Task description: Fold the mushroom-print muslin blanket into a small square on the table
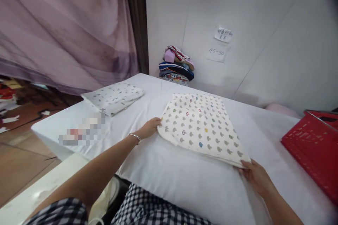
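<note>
A folded white cloth with small grey and coloured prints [200, 126] lies flat in the middle of the white-covered table [190, 179]. My left hand [149, 127], with a bracelet on the wrist, grips the cloth's near-left corner. My right hand [255, 175] pinches its near-right corner at the table's front. Both hands hold the cloth down low, touching the table surface.
A second folded printed cloth [113, 97] lies at the table's far left. A pile of folded coloured clothes [176, 64] sits against the white wall. A red plastic basket [314, 146] stands at the right edge. A purple curtain hangs on the left.
</note>
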Action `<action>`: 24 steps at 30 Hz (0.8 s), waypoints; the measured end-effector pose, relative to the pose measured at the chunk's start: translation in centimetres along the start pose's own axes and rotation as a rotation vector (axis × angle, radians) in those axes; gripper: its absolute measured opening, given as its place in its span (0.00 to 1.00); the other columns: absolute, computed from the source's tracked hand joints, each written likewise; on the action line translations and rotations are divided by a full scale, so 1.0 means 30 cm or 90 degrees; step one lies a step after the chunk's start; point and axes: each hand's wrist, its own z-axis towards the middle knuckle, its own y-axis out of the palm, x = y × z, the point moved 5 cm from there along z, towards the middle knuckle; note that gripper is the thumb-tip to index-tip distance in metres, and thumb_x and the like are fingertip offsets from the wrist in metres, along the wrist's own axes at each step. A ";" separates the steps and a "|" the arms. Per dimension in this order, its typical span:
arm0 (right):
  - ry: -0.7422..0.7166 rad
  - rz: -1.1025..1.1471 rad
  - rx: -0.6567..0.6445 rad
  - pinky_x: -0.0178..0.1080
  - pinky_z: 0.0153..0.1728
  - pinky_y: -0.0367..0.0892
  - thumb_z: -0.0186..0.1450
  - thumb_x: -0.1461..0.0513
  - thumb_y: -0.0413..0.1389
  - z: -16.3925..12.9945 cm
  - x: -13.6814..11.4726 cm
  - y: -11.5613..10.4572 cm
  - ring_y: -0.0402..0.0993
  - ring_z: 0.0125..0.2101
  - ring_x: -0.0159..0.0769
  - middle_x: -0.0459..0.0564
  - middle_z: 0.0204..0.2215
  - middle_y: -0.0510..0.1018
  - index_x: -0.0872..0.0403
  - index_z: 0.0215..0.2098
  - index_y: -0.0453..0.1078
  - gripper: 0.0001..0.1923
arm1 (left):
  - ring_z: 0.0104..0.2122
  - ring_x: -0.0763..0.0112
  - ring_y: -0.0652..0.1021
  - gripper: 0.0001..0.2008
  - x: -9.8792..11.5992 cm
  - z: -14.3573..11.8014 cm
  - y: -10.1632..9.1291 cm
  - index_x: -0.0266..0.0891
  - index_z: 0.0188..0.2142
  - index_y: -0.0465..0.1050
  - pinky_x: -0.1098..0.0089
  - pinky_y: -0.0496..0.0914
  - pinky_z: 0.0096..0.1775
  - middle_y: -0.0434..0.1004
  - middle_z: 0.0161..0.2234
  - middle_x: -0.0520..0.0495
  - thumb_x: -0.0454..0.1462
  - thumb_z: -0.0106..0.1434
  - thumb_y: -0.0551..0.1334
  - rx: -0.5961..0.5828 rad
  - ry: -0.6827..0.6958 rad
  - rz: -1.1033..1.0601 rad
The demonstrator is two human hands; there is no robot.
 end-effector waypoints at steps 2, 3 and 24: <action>-0.021 -0.007 0.008 0.31 0.25 0.76 0.44 0.65 0.67 -0.034 0.003 -0.020 0.78 0.30 0.37 0.47 0.32 0.81 0.52 0.32 0.72 0.17 | 0.51 0.62 0.70 0.12 -0.006 -0.051 0.005 0.38 0.36 0.75 0.62 0.63 0.55 0.66 0.54 0.41 0.33 0.58 0.53 0.019 -0.034 -0.008; -0.042 -0.016 0.007 0.32 0.26 0.76 0.44 0.64 0.67 -0.053 -0.009 -0.024 0.78 0.32 0.39 0.47 0.34 0.80 0.51 0.32 0.72 0.17 | 0.52 0.61 0.70 0.13 -0.003 -0.075 -0.004 0.39 0.38 0.74 0.62 0.64 0.55 0.64 0.55 0.42 0.34 0.59 0.53 0.027 -0.045 -0.013; -0.044 -0.181 0.042 0.41 0.25 0.74 0.35 0.52 0.66 -0.286 0.003 -0.107 0.75 0.42 0.49 0.50 0.43 0.77 0.35 0.34 0.75 0.25 | 0.30 0.68 0.76 0.14 0.105 -0.412 -0.036 0.44 0.37 0.73 0.70 0.70 0.35 0.76 0.27 0.55 0.34 0.55 0.51 0.003 -0.184 -0.342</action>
